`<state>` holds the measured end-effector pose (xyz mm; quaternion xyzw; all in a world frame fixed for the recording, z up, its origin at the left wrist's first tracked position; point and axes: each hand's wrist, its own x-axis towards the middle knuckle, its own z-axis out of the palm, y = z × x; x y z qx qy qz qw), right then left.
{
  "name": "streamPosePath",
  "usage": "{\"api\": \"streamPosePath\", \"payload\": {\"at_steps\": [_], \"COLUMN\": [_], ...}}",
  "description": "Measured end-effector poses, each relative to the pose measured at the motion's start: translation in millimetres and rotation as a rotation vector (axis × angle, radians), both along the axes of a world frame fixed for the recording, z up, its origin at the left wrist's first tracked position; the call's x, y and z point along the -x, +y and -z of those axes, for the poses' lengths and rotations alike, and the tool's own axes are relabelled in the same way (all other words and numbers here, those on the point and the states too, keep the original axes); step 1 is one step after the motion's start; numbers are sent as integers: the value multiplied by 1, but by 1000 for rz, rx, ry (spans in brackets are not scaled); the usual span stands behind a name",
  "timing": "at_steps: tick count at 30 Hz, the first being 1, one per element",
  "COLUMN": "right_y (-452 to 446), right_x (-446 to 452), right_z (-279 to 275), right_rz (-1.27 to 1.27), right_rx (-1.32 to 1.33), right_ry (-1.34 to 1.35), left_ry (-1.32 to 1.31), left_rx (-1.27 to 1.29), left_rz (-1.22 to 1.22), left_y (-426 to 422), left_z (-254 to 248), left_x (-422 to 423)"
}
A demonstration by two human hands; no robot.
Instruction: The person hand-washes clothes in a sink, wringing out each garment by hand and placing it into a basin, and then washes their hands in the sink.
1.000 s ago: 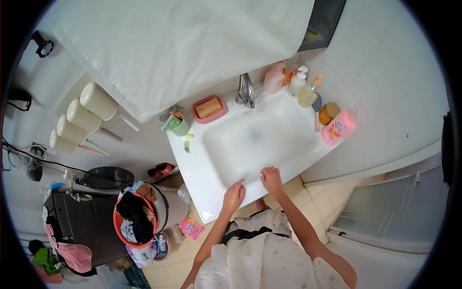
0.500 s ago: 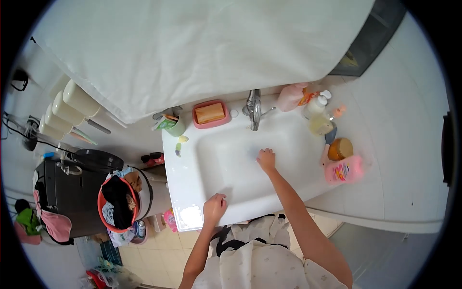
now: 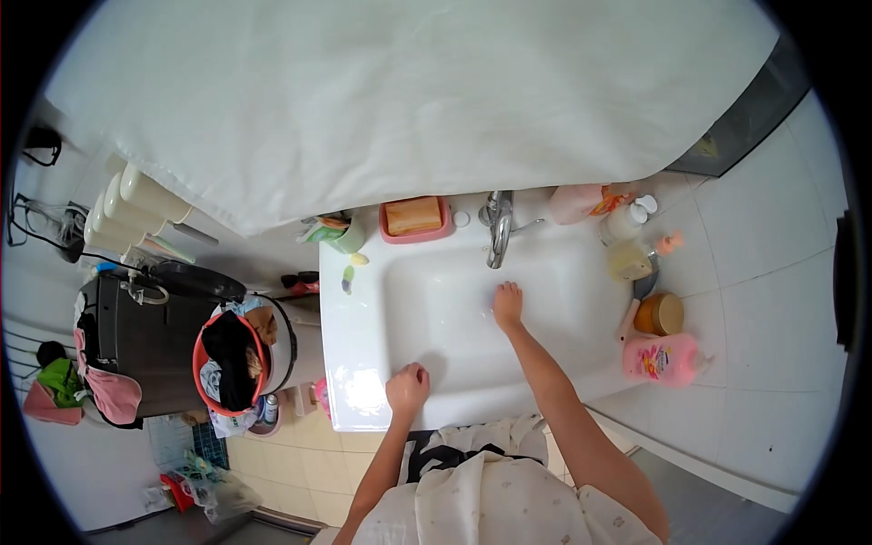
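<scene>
My right hand (image 3: 508, 305) is over the middle of the white sink basin (image 3: 436, 309), just below the chrome faucet (image 3: 499, 229); its fingers are curled together and whatever lies under them is hidden. My left hand (image 3: 408, 388) is at the basin's front left edge with its fingers folded in, and nothing shows in it. A bar of soap (image 3: 412, 216) sits in a pink dish (image 3: 417, 238) left of the faucet. Beside that dish stands a green cup (image 3: 349, 239) with items in it.
Along the sink's right side are a white pump bottle (image 3: 623, 222), a yellowish bottle (image 3: 629, 262), an amber jar (image 3: 660, 314) and a pink bottle (image 3: 661, 360). A red basket (image 3: 202, 372) of clothes is at the left. White cloth (image 3: 409, 100) hangs above.
My right hand has moved from the sink's front edge into the basin, toward the faucet. My left hand has shifted left along the front edge. The view has also shifted.
</scene>
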<state>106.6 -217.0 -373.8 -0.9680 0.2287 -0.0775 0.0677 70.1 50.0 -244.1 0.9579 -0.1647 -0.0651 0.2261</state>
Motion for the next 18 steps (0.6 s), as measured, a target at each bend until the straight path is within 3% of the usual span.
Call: {"api": "streamPosePath", "payload": {"at_steps": [4, 18], "right_y": [-2, -4], "right_x": [4, 5], "right_z": [-2, -5], "right_rz": [-114, -164], "right_rx": [109, 181], "right_ry": [-16, -24], "left_ry": [34, -17], "left_rx": [-33, -30], "left_rz": [-28, -6], "left_y": [-1, 2], "left_z": [-2, 5], "left_x": [-1, 0]}}
